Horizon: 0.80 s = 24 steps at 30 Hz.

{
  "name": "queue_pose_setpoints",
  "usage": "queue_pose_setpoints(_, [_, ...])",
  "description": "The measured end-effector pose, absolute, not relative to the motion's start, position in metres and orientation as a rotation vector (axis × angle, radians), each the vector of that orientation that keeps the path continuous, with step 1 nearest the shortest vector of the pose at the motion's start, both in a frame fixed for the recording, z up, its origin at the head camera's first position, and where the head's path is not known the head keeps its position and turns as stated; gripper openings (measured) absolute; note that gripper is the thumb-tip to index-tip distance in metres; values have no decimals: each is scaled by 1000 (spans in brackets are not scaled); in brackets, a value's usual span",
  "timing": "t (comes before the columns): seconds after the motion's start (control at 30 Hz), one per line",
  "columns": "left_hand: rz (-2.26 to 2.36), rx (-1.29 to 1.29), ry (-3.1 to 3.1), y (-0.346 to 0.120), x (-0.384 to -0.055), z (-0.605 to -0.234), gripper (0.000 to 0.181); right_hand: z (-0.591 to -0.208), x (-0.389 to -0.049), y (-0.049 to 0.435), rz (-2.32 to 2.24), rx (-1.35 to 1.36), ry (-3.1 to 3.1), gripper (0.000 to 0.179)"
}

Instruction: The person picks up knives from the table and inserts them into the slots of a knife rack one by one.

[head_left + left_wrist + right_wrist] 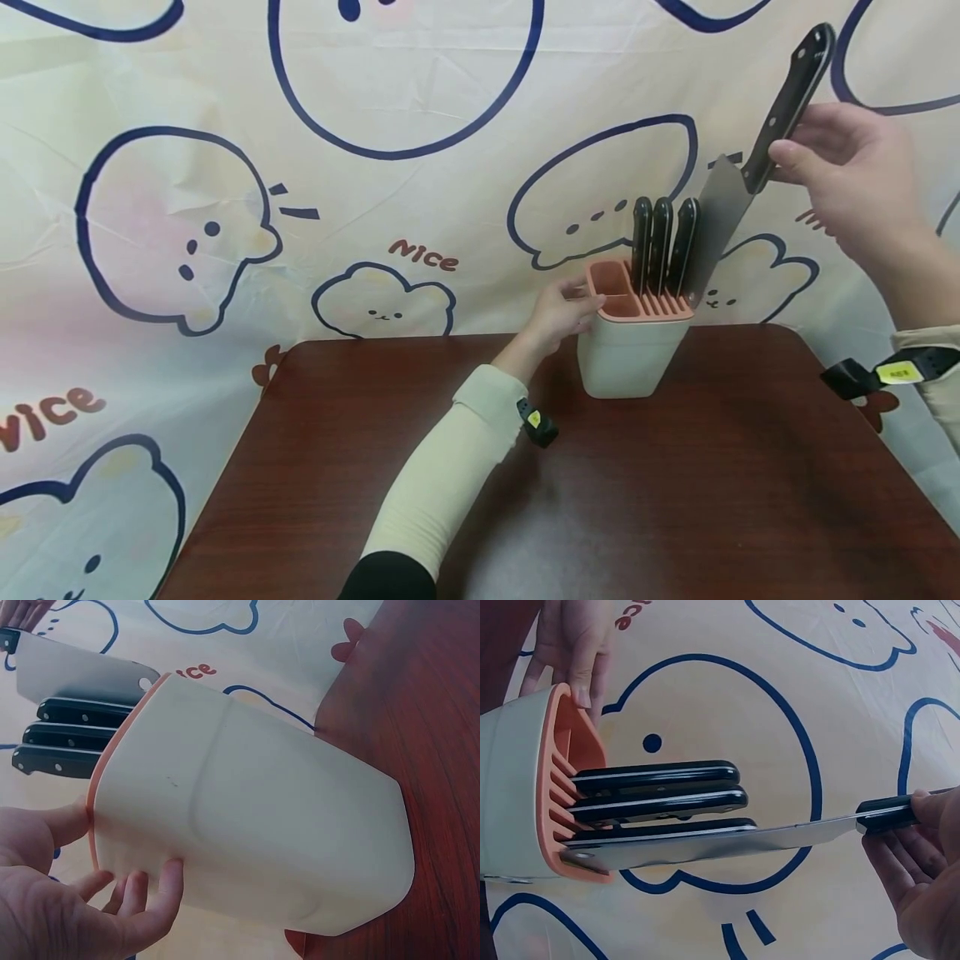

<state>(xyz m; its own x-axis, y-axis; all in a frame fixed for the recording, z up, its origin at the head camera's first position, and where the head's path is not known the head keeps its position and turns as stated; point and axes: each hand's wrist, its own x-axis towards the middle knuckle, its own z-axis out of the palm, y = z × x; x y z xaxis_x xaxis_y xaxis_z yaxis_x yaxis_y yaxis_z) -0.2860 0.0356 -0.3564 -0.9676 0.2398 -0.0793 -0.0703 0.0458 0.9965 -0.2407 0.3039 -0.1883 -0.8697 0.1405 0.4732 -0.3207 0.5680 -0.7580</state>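
Observation:
A white knife block (633, 367) with an orange slotted top (622, 310) stands at the table's far side. My left hand (558, 312) grips its left rim, thumb on the orange edge and fingers against the white wall (247, 802). With my right hand (855, 171) I hold a cleaver by its black handle (791, 104), thumb on one side, fingers on the other. Its broad steel blade (705, 849) slants down to the block, the holed corner right at the outermost slot. Three black-handled knives (660, 799) sit in the slots beside the blade.
The dark red-brown table (637, 500) spreads out in front of the block. Right behind it hangs a pale cloth (420, 208) printed with cartoon outlines. The block's larger open compartments (609, 279) lie on its left side, beside my left thumb.

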Motion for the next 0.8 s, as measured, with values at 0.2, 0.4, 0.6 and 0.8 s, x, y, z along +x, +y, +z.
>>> queue_pose_setpoints(0.2, [2016, 156, 2091, 36, -286, -356, 56, -192, -244, 299, 1275, 210, -2319, 40])
queue_pose_setpoints(0.4, [2012, 146, 2101, 36, -286, -355, 57, -199, -247, 297, 1313, 206, -2372, 43])
queue_pose_setpoints(0.6, [2009, 142, 2100, 36, -286, -355, 56, -209, -248, 298, 1288, 190, -2445, 47])
queue_pose_setpoints(0.8, [2006, 137, 2103, 36, -285, -354, 55, -221, -251, 296, 1279, 218, -2458, 48])
